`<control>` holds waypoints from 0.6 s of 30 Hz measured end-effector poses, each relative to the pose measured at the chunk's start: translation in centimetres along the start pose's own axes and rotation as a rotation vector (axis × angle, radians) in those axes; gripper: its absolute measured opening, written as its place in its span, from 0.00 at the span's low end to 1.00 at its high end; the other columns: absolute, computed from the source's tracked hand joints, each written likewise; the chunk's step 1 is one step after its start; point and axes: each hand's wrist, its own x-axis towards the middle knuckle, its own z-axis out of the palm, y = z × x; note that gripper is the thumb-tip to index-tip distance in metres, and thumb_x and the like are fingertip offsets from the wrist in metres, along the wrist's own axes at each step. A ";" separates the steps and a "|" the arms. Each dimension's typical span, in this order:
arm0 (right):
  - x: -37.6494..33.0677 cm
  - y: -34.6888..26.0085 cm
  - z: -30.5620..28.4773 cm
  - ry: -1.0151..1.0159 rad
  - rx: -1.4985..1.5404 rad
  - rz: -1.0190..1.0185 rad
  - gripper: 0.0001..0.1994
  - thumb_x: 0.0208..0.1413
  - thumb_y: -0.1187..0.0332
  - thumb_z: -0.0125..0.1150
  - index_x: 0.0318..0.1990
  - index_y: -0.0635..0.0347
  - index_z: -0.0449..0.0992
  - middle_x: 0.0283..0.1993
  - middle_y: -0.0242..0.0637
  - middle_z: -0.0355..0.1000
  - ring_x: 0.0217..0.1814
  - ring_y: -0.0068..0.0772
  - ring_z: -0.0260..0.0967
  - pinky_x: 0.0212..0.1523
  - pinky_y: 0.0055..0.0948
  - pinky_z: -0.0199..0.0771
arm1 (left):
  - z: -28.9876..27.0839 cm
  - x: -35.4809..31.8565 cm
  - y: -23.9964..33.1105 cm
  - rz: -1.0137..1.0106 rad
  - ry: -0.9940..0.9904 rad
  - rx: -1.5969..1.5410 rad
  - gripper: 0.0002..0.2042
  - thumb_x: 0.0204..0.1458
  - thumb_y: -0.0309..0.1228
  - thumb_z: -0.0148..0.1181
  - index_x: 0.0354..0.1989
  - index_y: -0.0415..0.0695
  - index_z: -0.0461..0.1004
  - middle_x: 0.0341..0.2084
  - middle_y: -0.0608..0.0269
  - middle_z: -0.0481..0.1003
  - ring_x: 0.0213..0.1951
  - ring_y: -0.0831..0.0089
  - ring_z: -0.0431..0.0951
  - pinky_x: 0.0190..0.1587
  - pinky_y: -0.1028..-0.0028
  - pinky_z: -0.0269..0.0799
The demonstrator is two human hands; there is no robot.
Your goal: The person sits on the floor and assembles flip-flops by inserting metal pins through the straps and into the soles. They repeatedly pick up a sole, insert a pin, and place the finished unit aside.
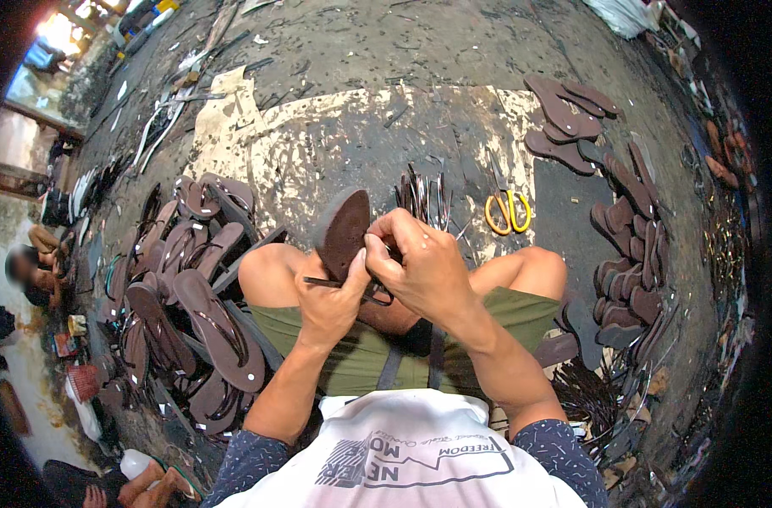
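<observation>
My left hand is closed around a brown flip-flop sole, which stands tilted up above my crossed legs. A thin dark strap hangs in a loop below the sole, between my two hands. My right hand is closed in a pinch at the sole's right edge, on part of the strap. The fingertips hide most of what lies between them. Just beyond my right hand lies a bundle of dark straps. Scissors with yellow handles lie to the right of that bundle.
Brown flip-flops with straps are heaped at my left. Loose soles lie in groups at my right, near a tangle of dark straps. Another person sits at the far left. Scraps litter the stained floor.
</observation>
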 end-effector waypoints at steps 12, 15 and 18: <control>-0.8 1.2 0.3 0.030 0.014 -0.073 0.09 0.56 0.69 0.71 0.40 0.63 0.80 0.36 0.42 0.78 0.35 0.37 0.78 0.36 0.34 0.77 | -0.2 -0.3 -1.7 -0.085 -0.088 -0.149 0.19 0.62 0.22 0.60 0.61 0.35 0.67 0.45 0.60 0.79 0.45 0.76 0.79 0.48 0.75 0.77; -0.7 -0.3 -0.2 -0.070 0.103 -0.109 0.09 0.55 0.65 0.69 0.36 0.60 0.80 0.36 0.42 0.75 0.41 0.48 0.75 0.43 0.41 0.74 | 0.1 0.6 -2.2 0.085 -0.103 -0.146 0.34 0.58 0.22 0.62 0.71 0.37 0.52 0.61 0.52 0.69 0.59 0.69 0.72 0.60 0.67 0.72; -0.6 1.0 0.8 -0.134 0.110 -0.127 0.09 0.58 0.63 0.65 0.38 0.60 0.77 0.34 0.43 0.76 0.40 0.49 0.74 0.46 0.43 0.73 | -0.2 0.8 -2.4 0.083 -0.303 -0.128 0.42 0.57 0.23 0.63 0.76 0.40 0.42 0.67 0.53 0.60 0.65 0.69 0.65 0.65 0.65 0.66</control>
